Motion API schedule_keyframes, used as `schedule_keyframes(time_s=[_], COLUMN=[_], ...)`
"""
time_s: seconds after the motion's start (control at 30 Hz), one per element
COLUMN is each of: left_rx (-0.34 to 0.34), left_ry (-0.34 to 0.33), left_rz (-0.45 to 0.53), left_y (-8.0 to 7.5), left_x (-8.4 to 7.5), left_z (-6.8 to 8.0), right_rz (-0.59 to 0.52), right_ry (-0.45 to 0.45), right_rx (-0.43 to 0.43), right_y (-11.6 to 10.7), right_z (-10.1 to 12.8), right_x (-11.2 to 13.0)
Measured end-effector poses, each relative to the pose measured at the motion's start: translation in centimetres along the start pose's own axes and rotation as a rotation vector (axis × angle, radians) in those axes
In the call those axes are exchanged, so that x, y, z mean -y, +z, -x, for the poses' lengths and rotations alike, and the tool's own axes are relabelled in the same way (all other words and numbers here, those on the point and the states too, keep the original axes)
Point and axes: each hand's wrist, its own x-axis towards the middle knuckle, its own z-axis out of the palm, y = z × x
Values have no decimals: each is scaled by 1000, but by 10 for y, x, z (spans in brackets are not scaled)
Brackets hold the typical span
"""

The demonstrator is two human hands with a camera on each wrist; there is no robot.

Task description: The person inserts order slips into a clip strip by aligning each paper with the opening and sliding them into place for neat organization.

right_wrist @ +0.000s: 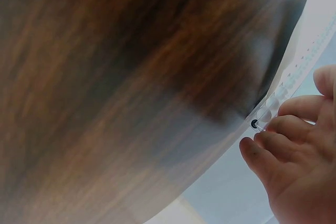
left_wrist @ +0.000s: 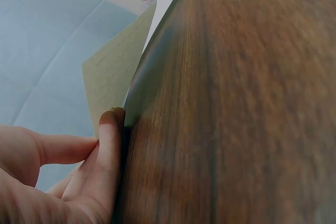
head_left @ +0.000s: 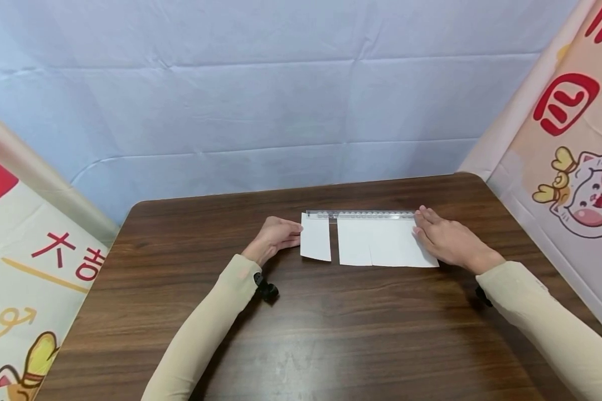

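My left hand (head_left: 279, 234) pinches the left edge of a small white paper piece (head_left: 315, 239) between thumb and fingers. The left wrist view shows the paper (left_wrist: 118, 59) rising at a tilt from the fingertips. A clear plastic ruler (head_left: 376, 215) lies along the top of the papers. Right of a narrow gap, a wider white paper (head_left: 396, 242) lies on the table, with a slit or seam from its lower edge. My right hand (head_left: 443, 236) rests on the right ends of ruler and paper, fingers extended. In the right wrist view its fingertips touch the ruler's end (right_wrist: 265, 113).
The dark wood-grain table (head_left: 301, 334) extends toward me and to both sides. A pale blue cloth (head_left: 256, 111) hangs behind its far edge. Printed cloths with cartoon figures hang at the left (head_left: 40, 289) and right (head_left: 572, 167).
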Motion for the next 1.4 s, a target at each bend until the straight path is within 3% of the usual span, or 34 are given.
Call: schedule_keyframes(time_s=[0.77,1.4], left_rx=[41,30], left_ry=[4,26], left_rz=[-66,-90], left_y=[14,18], left_x=[-4,-4], left_z=[-1,1], right_rz=[-6,6], right_ry=[-3,-10], right_rx=[-11,-16], right_y=[1,1], right_z=[2,1], right_x=[-1,-2])
